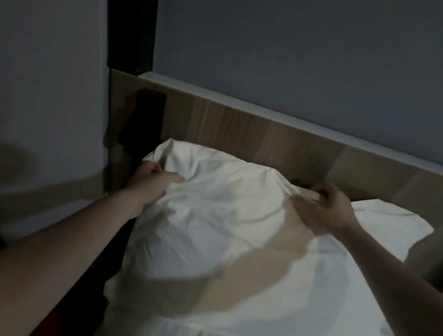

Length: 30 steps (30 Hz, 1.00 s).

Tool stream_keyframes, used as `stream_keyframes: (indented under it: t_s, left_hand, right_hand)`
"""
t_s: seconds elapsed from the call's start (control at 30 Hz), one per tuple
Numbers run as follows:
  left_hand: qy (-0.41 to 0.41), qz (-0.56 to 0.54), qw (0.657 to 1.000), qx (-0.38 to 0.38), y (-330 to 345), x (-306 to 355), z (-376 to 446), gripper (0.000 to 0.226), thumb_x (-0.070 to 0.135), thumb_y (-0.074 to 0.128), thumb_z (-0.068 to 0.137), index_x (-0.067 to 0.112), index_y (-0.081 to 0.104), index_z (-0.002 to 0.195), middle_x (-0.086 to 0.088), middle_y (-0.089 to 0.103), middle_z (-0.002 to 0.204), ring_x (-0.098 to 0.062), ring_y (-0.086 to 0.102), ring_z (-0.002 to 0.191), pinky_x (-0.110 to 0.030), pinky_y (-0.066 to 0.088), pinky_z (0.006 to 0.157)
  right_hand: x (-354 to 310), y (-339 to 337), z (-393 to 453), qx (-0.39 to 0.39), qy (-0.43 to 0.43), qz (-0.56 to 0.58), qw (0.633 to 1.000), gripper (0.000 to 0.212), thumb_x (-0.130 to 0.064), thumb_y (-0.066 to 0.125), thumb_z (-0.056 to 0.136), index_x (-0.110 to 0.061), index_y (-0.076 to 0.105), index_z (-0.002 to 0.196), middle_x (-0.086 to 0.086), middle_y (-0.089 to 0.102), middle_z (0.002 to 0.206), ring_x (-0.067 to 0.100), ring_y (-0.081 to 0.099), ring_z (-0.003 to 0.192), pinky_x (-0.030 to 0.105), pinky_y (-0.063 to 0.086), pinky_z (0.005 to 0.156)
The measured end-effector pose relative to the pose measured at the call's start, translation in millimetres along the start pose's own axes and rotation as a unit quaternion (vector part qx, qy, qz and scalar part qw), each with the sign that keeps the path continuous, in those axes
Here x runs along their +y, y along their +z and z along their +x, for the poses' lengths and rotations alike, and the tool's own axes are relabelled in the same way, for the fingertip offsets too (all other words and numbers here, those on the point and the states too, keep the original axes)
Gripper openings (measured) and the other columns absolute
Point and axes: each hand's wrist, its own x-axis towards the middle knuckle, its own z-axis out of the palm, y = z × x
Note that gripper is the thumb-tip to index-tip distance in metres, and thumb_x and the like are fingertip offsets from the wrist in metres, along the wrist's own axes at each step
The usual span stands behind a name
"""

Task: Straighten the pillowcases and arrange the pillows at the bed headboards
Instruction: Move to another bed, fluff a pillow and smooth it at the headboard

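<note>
The left hand (151, 178) grips the crumpled white fabric pillow (228, 227) at its left edge; the right hand (325, 207) pinches its far right corner — it lies against the light wooden headboard (249, 131).

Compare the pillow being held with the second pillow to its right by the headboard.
The held pillow is gripped at its far corners by the left hand and right hand; the second pillow is untouched. The held pillow is creased and bunched near the hands; the second pillow looks smoother. The held pillow shows in full; the second pillow is largely hidden behind the right arm. Both are white and lie close to the wooden headboard.
</note>
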Motion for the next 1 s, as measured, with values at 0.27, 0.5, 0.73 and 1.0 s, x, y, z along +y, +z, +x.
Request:
stream_keyframes:
  t_s: [0.27,0.5,0.73,1.0]
  left_hand:
    - [0.292,0.342,0.883,0.135,26.4,45.4,5.8,0.047,0.045,0.079,0.083,0.023,0.050,0.113,0.000,0.051,0.117,-0.022,0.053,0.104,-0.036,0.046,0.078]
    - [0.102,0.294,0.949,-0.043,10.4,69.1,29.3,0.059,0.066,0.047,0.098,0.020,0.064,0.132,-0.007,0.065,0.134,-0.029,0.063,0.116,-0.037,0.048,0.092]
    - [0.036,0.275,0.925,-0.260,-9.2,80.0,23.2,0.078,0.084,0.071,0.064,0.024,0.079,0.113,0.002,0.072,0.124,-0.021,0.064,0.120,-0.039,0.045,0.103]
    - [0.335,0.255,0.900,0.112,13.5,105.8,14.9,0.018,0.043,0.077,0.089,0.025,0.076,0.093,0.006,0.070,0.092,-0.019,0.064,0.087,-0.032,0.052,0.074]
  right_hand:
    - [-12.8,0.0,14.3,-0.041,-0.053,-0.056,0.996,0.023,-0.028,0.063,0.094,-0.014,0.076,0.081,0.008,0.076,0.082,0.027,0.071,0.087,0.034,0.050,0.074]
    - [-4.4,-10.4,-11.8,0.128,-0.082,0.098,0.984,0.029,-0.025,0.052,0.104,-0.012,0.057,0.079,0.011,0.064,0.074,0.031,0.060,0.071,0.040,0.050,0.065]
    - [-6.1,-19.7,-12.6,0.143,-0.090,0.075,0.983,0.022,-0.027,0.050,0.105,-0.018,0.062,0.089,-0.002,0.065,0.080,0.017,0.062,0.077,0.037,0.049,0.070]
    - [-24.3,-27.5,13.0,0.219,-0.079,0.071,0.970,0.023,-0.027,0.048,0.102,-0.018,0.061,0.087,-0.003,0.065,0.079,0.020,0.061,0.075,0.038,0.049,0.067]
